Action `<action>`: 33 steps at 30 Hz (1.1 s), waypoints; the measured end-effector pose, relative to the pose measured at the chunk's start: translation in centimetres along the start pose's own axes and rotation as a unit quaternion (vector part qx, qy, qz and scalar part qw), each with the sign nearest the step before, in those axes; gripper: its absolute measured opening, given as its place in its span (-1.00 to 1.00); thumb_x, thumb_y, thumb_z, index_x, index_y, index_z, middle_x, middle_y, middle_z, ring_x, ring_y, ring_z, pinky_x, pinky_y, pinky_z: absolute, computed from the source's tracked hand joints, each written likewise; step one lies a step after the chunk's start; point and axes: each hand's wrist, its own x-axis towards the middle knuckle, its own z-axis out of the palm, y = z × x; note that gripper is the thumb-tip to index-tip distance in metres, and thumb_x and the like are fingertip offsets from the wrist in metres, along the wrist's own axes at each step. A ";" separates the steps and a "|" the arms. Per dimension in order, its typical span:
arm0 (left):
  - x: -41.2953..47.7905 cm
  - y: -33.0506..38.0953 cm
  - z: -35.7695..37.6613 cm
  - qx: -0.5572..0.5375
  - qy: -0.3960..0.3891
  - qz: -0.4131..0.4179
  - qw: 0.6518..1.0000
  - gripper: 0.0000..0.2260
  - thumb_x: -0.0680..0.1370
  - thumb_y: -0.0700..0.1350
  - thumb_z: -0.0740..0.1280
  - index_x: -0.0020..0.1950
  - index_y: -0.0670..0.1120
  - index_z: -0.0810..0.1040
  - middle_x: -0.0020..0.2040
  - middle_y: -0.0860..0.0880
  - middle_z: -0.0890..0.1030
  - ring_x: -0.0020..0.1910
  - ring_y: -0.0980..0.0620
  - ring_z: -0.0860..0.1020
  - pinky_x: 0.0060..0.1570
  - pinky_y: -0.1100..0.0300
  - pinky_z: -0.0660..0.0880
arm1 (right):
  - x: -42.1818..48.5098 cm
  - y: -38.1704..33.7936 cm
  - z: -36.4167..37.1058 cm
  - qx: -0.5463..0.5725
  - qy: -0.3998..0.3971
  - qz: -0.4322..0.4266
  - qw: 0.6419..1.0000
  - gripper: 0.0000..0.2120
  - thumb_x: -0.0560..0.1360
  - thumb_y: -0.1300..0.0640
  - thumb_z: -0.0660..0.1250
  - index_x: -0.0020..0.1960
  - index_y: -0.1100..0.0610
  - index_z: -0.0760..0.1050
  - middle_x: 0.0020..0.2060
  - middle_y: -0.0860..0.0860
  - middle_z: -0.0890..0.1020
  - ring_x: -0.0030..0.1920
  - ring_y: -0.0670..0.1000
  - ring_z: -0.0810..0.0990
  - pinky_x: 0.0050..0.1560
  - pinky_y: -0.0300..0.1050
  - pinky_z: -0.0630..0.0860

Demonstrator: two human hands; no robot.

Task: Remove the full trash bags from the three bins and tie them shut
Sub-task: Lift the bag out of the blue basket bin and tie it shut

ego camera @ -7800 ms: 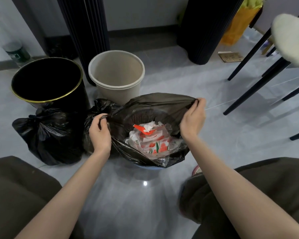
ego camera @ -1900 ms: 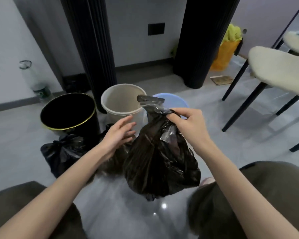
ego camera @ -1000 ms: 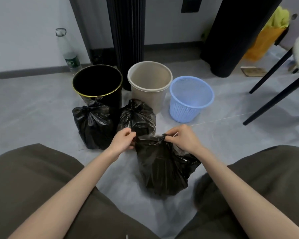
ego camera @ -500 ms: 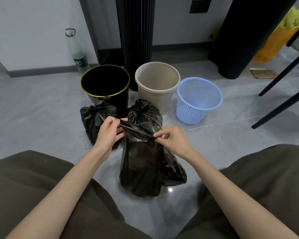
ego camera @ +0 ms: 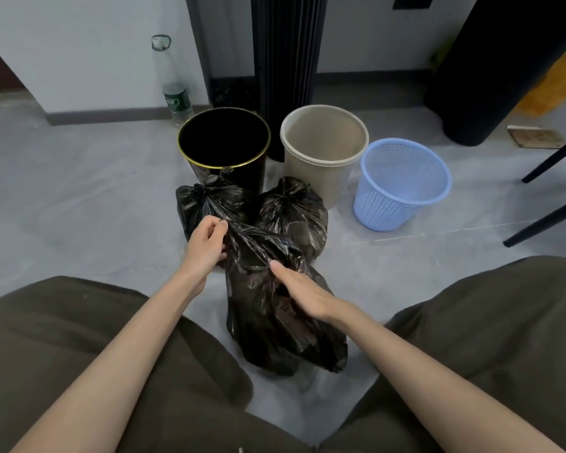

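My left hand (ego camera: 206, 245) pinches the untied bag (ego camera: 275, 325) at its mouth while my flat right hand (ego camera: 303, 291) presses it, probably for knotting.

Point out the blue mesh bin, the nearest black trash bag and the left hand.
blue mesh bin (ego camera: 386, 207): head view, front wall.
nearest black trash bag (ego camera: 268, 331): head view, its body.
left hand (ego camera: 206, 245): head view, its back.

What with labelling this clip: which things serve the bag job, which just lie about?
Job: untied black plastic bag, two knotted black bags, gold-rimmed black bin, beige plastic bin, blue mesh basket.
Lying about: clear plastic bottle, black chair legs, brown board.
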 end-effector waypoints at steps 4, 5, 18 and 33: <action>0.3 -0.1 -0.5 -0.004 0.007 -0.009 1.000 -0.82 0.63 -0.10 0.14 -0.15 -0.09 0.36 -0.29 -0.02 0.40 -0.37 0.08 0.37 -0.33 0.21 0.39 | 1.1 0.1 0.8 0.023 0.020 -0.033 0.999 -0.40 0.62 -0.23 -0.12 -0.20 -0.06 0.63 -0.03 -0.16 0.65 0.07 -0.07 0.56 0.28 -0.13 0.35; 0.4 -0.1 -0.5 -0.008 0.007 -0.012 1.000 -0.83 0.63 -0.10 0.14 -0.14 -0.10 0.36 -0.28 -0.03 0.42 -0.37 0.08 0.38 -0.33 0.20 0.40 | 1.3 0.3 1.0 -0.062 0.024 -0.049 0.997 -0.47 0.62 -0.16 -0.05 -0.30 -0.01 0.56 -0.14 -0.10 0.64 -0.06 -0.04 0.55 0.22 -0.01 0.41; 0.6 -0.4 -1.3 -0.173 -0.008 -0.091 0.981 -0.81 0.65 -0.10 0.13 -0.16 -0.07 0.34 -0.54 0.13 0.53 -0.56 0.24 0.50 -0.27 0.22 0.50 | 3.6 5.5 2.9 -0.619 -0.140 0.013 0.773 -0.49 0.62 -0.05 0.05 0.53 -0.16 0.00 0.56 -0.06 -0.13 0.52 0.28 -0.21 0.36 0.48 -0.28; 1.5 -0.2 -0.3 -0.089 0.016 -0.080 0.993 -0.78 0.62 -0.02 0.18 -0.21 -0.01 0.38 -0.39 0.03 0.33 -0.53 0.14 0.31 -0.64 0.41 0.23 | 2.7 4.4 -4.9 -0.339 0.228 -0.092 0.908 -0.63 0.33 0.37 0.38 0.07 0.07 0.60 0.06 0.05 0.60 0.05 0.10 0.58 0.03 -0.11 0.47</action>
